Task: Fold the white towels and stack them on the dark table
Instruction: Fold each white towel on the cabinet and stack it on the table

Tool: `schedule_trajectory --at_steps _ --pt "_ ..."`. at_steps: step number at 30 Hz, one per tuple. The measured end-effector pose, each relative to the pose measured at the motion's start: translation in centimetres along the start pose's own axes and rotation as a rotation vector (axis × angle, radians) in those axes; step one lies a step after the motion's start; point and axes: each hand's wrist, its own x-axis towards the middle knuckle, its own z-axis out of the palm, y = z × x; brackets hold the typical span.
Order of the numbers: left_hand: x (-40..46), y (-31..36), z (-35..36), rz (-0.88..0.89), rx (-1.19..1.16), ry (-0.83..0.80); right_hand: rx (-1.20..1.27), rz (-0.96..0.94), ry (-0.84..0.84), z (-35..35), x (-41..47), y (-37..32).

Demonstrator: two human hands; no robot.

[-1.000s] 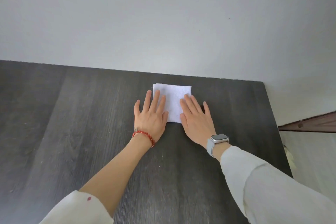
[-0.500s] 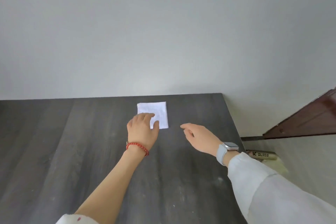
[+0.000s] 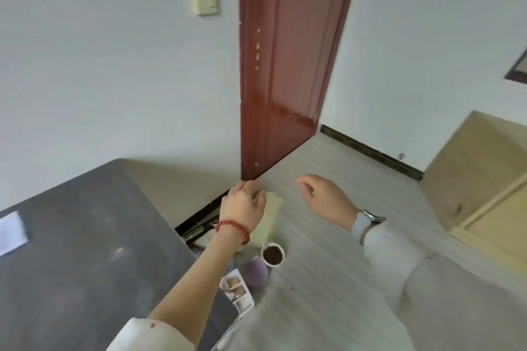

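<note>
A folded white towel (image 3: pixel 11 232) lies flat on the dark table (image 3: pixel 85 251) at the far left edge of the view. My left hand (image 3: pixel 243 205), with a red bead bracelet on the wrist, hovers past the table's right edge over the floor, fingers curled loosely and holding nothing. Further right, my right hand (image 3: pixel 325 199), with a grey watch on the wrist, also hangs over the floor with fingers apart and empty. Both hands are well away from the towel.
A red-brown door (image 3: pixel 285 65) stands ahead. On the floor beside the table sit a pale yellow bag (image 3: pixel 271 216), a white cup of dark grounds (image 3: pixel 273 253), a purple pot (image 3: pixel 256 272) and a small white tray (image 3: pixel 238 291). A light wooden cabinet (image 3: pixel 484 179) is at right.
The view has swung to the right, off the table. Both hands left the folded towel and moved out over the floor; the towel stays on the table, now at far left.
</note>
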Motion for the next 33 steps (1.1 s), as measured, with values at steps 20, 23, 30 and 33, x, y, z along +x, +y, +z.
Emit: schedule_trajectory --at_steps 20,23,30,33 --pt "1.1 51.5 45.5 0.721 -0.138 -0.645 0.083 0.908 0.564 -31.3 -26.5 48.6" --pt "4.3 59.7 51.7 0.742 -0.157 -0.681 0.079 0.936 0.617 -37.3 -25.9 55.7" --pt "4.6 77.4 64.8 0.887 -0.171 -0.781 0.12 1.092 0.723 -47.5 -30.9 69.7" --pt "3.3 83.5 70.9 0.931 -0.171 -0.84 0.137 1.153 0.754 -50.8 -34.4 76.1"
